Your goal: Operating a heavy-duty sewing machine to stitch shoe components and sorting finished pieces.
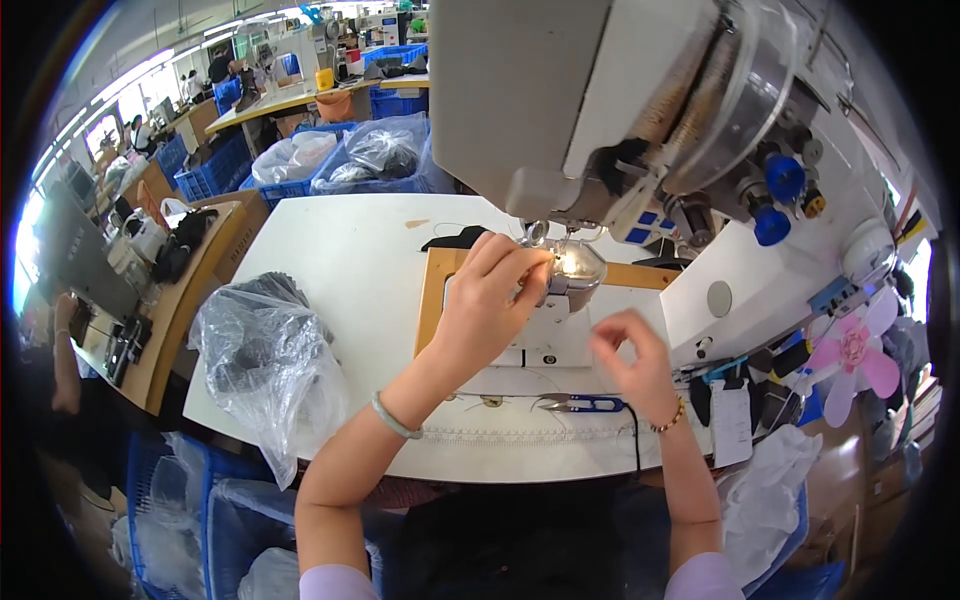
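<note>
My left hand [490, 295] is raised at the needle area of a sewing machine [520, 100], beside its lit metal bed end [578, 268]. Its thumb and forefinger are pinched together; whatever is between them is too small or hidden to make out. To the right, my right hand [635, 355] hovers over the white table [480, 440] with bent fingers, their tips smeared by motion. Just below it on the table lie thread snips [585, 404] with dark blue handles. A piece of black fabric [458, 240] sits behind my left hand.
A clear plastic bag [265, 350] with dark pieces lies on the table's left side. Blue crates [385, 165] with bagged goods stand beyond the far edge. At the right are a pink fan [850, 348] and a white tag [732, 425]. Another person's arm [65, 360] shows at far left.
</note>
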Demonstrator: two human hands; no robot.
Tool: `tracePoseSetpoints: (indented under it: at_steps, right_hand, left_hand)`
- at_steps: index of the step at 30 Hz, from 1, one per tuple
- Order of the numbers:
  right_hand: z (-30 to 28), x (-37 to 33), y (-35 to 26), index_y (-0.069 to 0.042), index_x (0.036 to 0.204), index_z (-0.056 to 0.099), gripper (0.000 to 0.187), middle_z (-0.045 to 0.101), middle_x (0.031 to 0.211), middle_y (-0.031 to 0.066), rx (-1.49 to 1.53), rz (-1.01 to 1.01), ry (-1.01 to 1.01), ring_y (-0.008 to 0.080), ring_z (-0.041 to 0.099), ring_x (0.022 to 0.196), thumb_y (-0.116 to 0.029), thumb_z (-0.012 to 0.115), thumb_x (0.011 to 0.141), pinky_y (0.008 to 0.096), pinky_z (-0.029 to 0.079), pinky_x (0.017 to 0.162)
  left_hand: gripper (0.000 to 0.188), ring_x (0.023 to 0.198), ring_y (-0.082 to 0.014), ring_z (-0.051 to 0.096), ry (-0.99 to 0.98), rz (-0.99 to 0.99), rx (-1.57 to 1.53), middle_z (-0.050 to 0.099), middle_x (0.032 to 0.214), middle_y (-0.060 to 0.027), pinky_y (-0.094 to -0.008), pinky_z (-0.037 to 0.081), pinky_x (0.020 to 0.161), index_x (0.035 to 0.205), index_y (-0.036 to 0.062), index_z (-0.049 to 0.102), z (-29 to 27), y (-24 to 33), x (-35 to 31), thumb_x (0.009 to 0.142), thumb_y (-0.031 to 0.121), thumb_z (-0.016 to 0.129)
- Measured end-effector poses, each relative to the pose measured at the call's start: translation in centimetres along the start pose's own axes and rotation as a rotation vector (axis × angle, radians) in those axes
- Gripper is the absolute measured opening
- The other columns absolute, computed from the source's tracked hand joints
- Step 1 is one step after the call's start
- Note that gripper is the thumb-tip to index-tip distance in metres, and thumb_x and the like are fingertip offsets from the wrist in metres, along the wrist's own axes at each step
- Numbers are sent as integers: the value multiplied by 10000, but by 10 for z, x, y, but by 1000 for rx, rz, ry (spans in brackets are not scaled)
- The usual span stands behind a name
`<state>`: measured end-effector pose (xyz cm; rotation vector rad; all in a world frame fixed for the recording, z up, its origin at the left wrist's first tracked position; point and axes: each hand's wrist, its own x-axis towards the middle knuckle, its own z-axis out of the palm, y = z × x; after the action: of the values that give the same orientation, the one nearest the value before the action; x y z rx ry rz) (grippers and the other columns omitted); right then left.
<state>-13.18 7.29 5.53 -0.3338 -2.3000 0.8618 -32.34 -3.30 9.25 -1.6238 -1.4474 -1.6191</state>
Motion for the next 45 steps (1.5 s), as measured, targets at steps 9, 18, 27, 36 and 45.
tracePoseSetpoints:
  at_steps: [9, 18, 27, 36, 45]
  right_hand:
    - [8, 60, -14, -41, 917, 606, 106, 538, 765, -16, 187, -137, 356, 47, 405, 581, -55, 651, 822, 202, 349, 546]
    - [19, 70, -12, -43, 921, 631, 98, 484, 788, -51, 231, -103, 355, 22, 294, 561, -42, 668, 831, 175, 289, 499]
    - [25, 72, -6, -35, 931, 619, 99, 496, 814, -54, 309, -84, 378, 9, 284, 584, -47, 664, 844, 154, 306, 516]
    - [27, 72, -9, -48, 927, 609, 83, 544, 832, -59, 348, -111, 387, -1, 308, 591, -28, 645, 855, 151, 324, 522]
    - [27, 73, -4, -95, 926, 642, 95, 505, 758, -93, 328, -91, 404, -1, 255, 555, -96, 686, 841, 155, 228, 482]
  left_hand:
    - [144, 596, -89, 475, 18, -78, -21, 496, 700, -23, -222, 444, 540, 897, 13, 691, 6, -2, 1, 760, -32, 689]
    - [153, 595, -123, 458, 15, -61, 3, 484, 683, -30, -252, 405, 513, 886, 17, 680, 5, -3, 2, 741, -30, 692]
    - [134, 619, -171, 475, -10, -67, 6, 497, 687, -55, -293, 414, 527, 853, 2, 654, 5, -4, 2, 727, -26, 691]
    - [121, 528, -85, 388, 49, -49, 44, 433, 620, -15, -237, 340, 471, 850, 18, 690, 8, -4, 3, 735, -5, 717]
    - [119, 539, -99, 408, 93, -19, 41, 448, 621, -17, -245, 361, 477, 835, 25, 688, 11, -6, 3, 722, -4, 713]
